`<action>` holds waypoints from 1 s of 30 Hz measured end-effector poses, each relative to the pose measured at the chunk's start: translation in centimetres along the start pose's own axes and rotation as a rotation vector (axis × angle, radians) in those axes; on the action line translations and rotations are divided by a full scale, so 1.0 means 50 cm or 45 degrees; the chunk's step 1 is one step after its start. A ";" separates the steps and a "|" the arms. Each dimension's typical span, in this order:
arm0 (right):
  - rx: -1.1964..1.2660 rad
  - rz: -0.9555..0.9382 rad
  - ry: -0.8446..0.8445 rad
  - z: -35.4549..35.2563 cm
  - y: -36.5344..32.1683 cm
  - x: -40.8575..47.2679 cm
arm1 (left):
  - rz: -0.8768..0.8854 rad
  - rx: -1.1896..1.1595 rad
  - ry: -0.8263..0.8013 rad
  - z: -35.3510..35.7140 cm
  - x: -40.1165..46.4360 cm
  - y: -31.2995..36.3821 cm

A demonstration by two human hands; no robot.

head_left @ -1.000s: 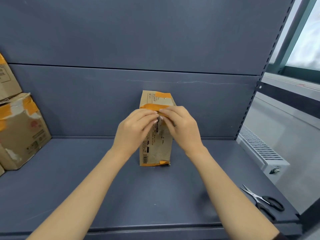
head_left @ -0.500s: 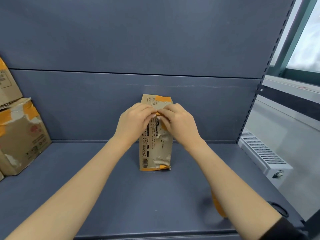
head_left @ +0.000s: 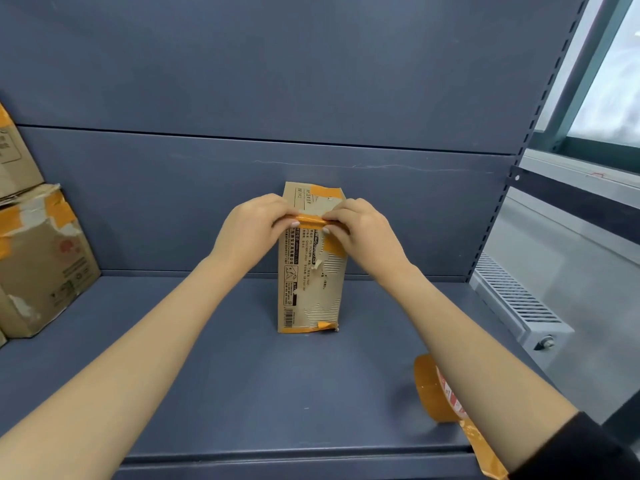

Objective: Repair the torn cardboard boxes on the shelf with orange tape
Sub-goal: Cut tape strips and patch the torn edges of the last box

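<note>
A tall, narrow torn cardboard box stands upright in the middle of the blue shelf. A strip of orange tape runs across its upper front. My left hand pinches the strip's left end and my right hand pinches its right end, both against the box. Older orange patches sit at the box's top, right side and bottom edge. The roll of orange tape lies on the shelf at the front right, partly behind my right forearm, with a loose tail hanging over the edge.
Two worn cardboard boxes with orange tape patches are stacked at the shelf's far left. The blue back panel rises behind the box. A grey radiator and a window lie beyond the shelf upright on the right.
My hands have drawn apart along the tape strip, from meeting at the box's middle to its two sides. The view has tilted, so the tape roll shows and the scissors do not.
</note>
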State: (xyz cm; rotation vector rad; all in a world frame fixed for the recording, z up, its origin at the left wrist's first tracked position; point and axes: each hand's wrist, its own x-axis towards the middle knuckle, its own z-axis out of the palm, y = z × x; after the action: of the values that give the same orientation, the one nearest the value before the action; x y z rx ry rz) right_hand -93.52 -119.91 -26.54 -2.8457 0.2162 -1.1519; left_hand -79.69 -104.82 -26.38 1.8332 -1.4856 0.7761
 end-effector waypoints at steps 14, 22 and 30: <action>0.042 0.084 -0.094 -0.010 0.002 0.007 | -0.196 -0.169 0.099 0.014 -0.011 0.001; -0.040 0.049 -0.010 -0.017 0.014 -0.003 | -0.404 -0.546 0.057 0.001 -0.015 -0.020; -0.034 0.046 0.073 0.002 0.017 -0.002 | -0.383 -0.500 0.124 0.016 -0.008 -0.019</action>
State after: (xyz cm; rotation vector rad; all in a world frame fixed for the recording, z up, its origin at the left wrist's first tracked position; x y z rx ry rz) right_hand -93.64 -120.76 -26.78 -2.8218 0.2872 -1.2338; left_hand -78.80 -105.06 -27.31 1.6389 -1.1655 0.3883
